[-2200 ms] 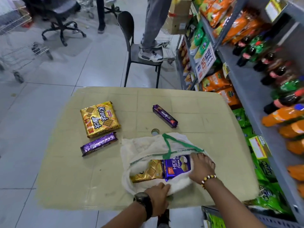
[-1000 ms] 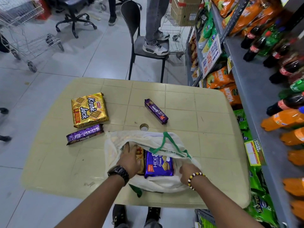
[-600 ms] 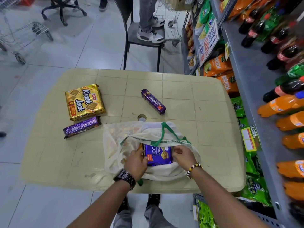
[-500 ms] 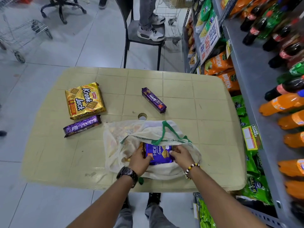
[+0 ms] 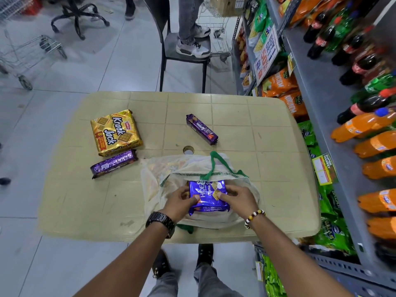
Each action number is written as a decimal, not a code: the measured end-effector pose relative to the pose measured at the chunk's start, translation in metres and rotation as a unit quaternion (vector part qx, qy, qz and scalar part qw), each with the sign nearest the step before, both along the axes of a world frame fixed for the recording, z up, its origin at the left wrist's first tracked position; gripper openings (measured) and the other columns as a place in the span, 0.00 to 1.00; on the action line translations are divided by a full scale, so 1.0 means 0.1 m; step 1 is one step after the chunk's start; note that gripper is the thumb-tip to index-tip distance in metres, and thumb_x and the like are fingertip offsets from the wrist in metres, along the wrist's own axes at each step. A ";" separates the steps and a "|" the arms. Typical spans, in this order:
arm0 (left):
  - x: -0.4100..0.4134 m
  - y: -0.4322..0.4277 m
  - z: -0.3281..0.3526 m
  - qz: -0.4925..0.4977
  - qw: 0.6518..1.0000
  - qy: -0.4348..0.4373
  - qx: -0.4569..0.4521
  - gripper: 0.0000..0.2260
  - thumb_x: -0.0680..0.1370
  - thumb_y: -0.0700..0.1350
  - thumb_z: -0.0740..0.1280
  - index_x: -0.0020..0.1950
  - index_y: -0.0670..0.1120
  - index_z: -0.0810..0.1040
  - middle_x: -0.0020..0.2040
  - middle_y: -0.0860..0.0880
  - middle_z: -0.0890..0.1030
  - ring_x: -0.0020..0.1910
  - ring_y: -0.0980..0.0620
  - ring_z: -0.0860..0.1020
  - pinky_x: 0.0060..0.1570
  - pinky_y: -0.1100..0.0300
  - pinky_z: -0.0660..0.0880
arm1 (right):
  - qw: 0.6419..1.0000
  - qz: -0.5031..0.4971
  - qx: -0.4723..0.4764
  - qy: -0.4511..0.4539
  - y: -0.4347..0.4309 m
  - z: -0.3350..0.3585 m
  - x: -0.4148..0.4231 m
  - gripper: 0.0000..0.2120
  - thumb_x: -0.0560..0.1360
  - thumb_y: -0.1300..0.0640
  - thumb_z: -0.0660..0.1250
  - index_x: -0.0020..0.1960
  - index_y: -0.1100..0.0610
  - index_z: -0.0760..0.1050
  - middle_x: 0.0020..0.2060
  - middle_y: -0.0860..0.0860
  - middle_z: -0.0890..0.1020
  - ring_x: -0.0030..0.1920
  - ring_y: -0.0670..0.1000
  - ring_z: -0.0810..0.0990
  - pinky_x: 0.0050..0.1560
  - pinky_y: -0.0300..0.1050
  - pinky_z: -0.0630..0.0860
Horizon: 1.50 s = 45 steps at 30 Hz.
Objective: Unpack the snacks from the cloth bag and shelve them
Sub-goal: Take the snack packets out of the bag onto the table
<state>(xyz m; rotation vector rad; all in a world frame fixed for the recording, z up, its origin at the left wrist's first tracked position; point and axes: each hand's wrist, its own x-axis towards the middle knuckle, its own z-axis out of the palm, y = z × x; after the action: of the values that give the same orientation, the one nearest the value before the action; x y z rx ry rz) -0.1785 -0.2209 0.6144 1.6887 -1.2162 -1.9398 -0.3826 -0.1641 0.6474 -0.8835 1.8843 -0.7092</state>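
Cloth bag [image 5: 192,166] on beige table [image 5: 235,116]; shelf [image 5: 317,86] right; tiled floor [image 5: 107,67]

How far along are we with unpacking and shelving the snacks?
Done: Krack Jack pack, near purple roll and far purple roll lie on the table. In hand: left hand and right hand grip the blue pack at the mouth of the cloth bag. Left: lift it out, shelve all four.
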 end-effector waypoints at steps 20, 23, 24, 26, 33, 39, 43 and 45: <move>2.04 0.26 0.69 0.004 1.000 0.017 -0.004 0.12 0.72 0.48 0.76 0.54 0.47 0.84 0.46 0.42 0.86 0.44 0.47 0.85 0.44 0.56 0.80 | 1.000 0.009 -0.016 -0.004 0.28 0.49 1.85 0.15 0.62 0.46 0.81 0.36 0.57 0.84 0.33 0.53 0.85 0.32 0.45 0.80 0.36 0.43 0.75; 2.41 0.25 0.77 0.003 1.000 0.029 0.006 0.06 0.76 0.44 0.74 0.52 0.47 0.84 0.42 0.46 0.86 0.39 0.53 0.83 0.39 0.58 0.80 | 1.000 -0.003 -0.025 -0.007 0.28 0.50 2.19 0.22 0.58 0.41 0.81 0.37 0.59 0.83 0.34 0.56 0.84 0.31 0.48 0.78 0.36 0.46 0.75; 2.48 0.26 0.81 -0.001 0.999 0.031 0.008 0.06 0.77 0.44 0.73 0.53 0.47 0.84 0.42 0.47 0.86 0.39 0.53 0.83 0.39 0.59 0.80 | 1.000 -0.005 -0.024 -0.012 0.30 0.54 2.26 0.24 0.56 0.39 0.81 0.38 0.59 0.84 0.34 0.55 0.85 0.32 0.49 0.79 0.37 0.49 0.78; 2.66 0.30 0.85 0.004 0.999 0.033 0.004 0.06 0.77 0.44 0.73 0.53 0.47 0.85 0.43 0.42 0.85 0.39 0.53 0.83 0.38 0.59 0.80 | 1.000 0.000 -0.019 -0.023 0.29 0.59 2.41 0.22 0.55 0.39 0.81 0.37 0.56 0.84 0.33 0.53 0.85 0.33 0.48 0.81 0.40 0.53 0.80; 3.07 0.32 0.91 0.083 0.995 0.033 -0.037 0.07 0.75 0.42 0.73 0.53 0.47 0.84 0.43 0.40 0.82 0.38 0.48 0.84 0.42 0.49 0.82 | 0.996 0.049 -0.020 -0.068 0.05 0.74 2.79 0.11 0.61 0.49 0.83 0.39 0.52 0.86 0.35 0.48 0.87 0.39 0.51 0.86 0.43 0.53 0.84; 3.37 0.16 0.76 0.142 0.988 0.009 -0.063 0.09 0.74 0.41 0.75 0.54 0.48 0.84 0.45 0.38 0.82 0.40 0.47 0.84 0.43 0.45 0.81 | 0.991 0.098 -0.025 -0.085 -0.33 0.49 3.09 0.11 0.64 0.52 0.81 0.44 0.53 0.86 0.38 0.49 0.88 0.42 0.52 0.87 0.46 0.54 0.83; 3.55 0.06 0.49 0.162 0.983 -0.051 -0.075 0.13 0.73 0.45 0.77 0.56 0.51 0.81 0.47 0.43 0.82 0.37 0.55 0.82 0.34 0.59 0.78 | 0.988 0.141 -0.020 -0.064 -0.65 0.09 3.32 0.10 0.65 0.51 0.79 0.45 0.51 0.86 0.38 0.47 0.88 0.42 0.51 0.87 0.47 0.54 0.83; 3.60 0.05 0.32 0.177 0.979 -0.076 -0.062 0.16 0.70 0.48 0.79 0.55 0.52 0.80 0.46 0.46 0.83 0.38 0.52 0.83 0.35 0.55 0.80 | 0.985 0.161 0.000 -0.064 -0.78 -0.11 3.42 0.09 0.66 0.54 0.78 0.45 0.51 0.86 0.38 0.47 0.88 0.41 0.49 0.86 0.47 0.55 0.83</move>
<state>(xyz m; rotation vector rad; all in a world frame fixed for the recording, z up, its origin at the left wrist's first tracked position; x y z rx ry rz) 0.1812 -0.2155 0.6464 1.8660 -0.9807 -1.5196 -0.0402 -0.2424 0.6368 -1.0866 1.5801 -0.5522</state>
